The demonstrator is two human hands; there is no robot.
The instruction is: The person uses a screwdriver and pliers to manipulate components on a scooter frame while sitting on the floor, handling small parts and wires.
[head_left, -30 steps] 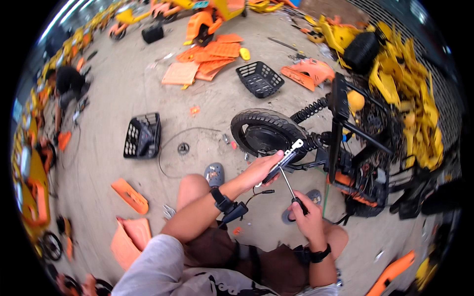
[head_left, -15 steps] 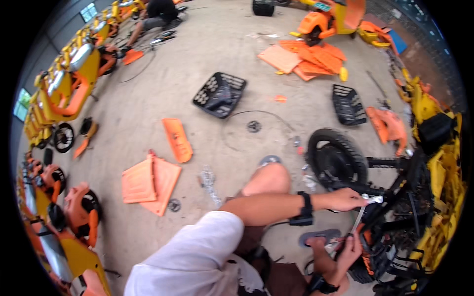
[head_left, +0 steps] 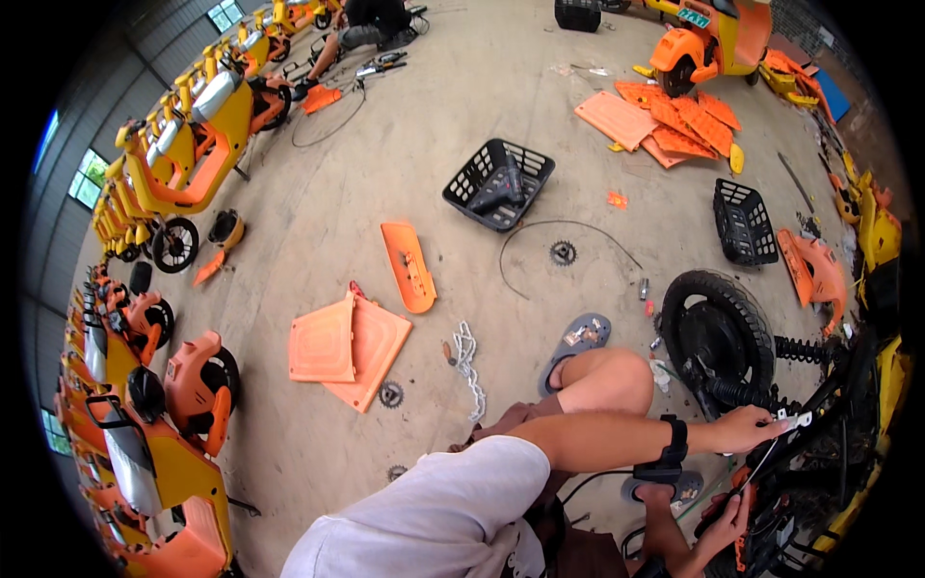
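At the lower right my left hand [head_left: 748, 429] pinches a small, shiny metal bracket [head_left: 797, 422] beside the black frame of a scooter lying on its side. Below it my right hand [head_left: 726, 523] is closed round a screwdriver [head_left: 761, 464], its thin shaft slanting up toward the bracket. Whether the tip touches the bracket is too small to tell. Just beyond my left hand lies the scooter's black wheel [head_left: 718, 337], with a coil-spring shock absorber [head_left: 806, 351] to its right.
A black basket [head_left: 498, 185] holding a power drill stands ahead; another black basket [head_left: 745, 222] is to its right. Orange panels [head_left: 328, 339], a white chain [head_left: 468, 371] and a cable [head_left: 568, 224] lie on the floor. Scooters [head_left: 193, 144] line the left. A person [head_left: 371, 24] crouches far off.
The view has swung, so the surroundings sit farther right in the picture. Both hands keep hold of the bracket and the screwdriver, with little visible change between them.
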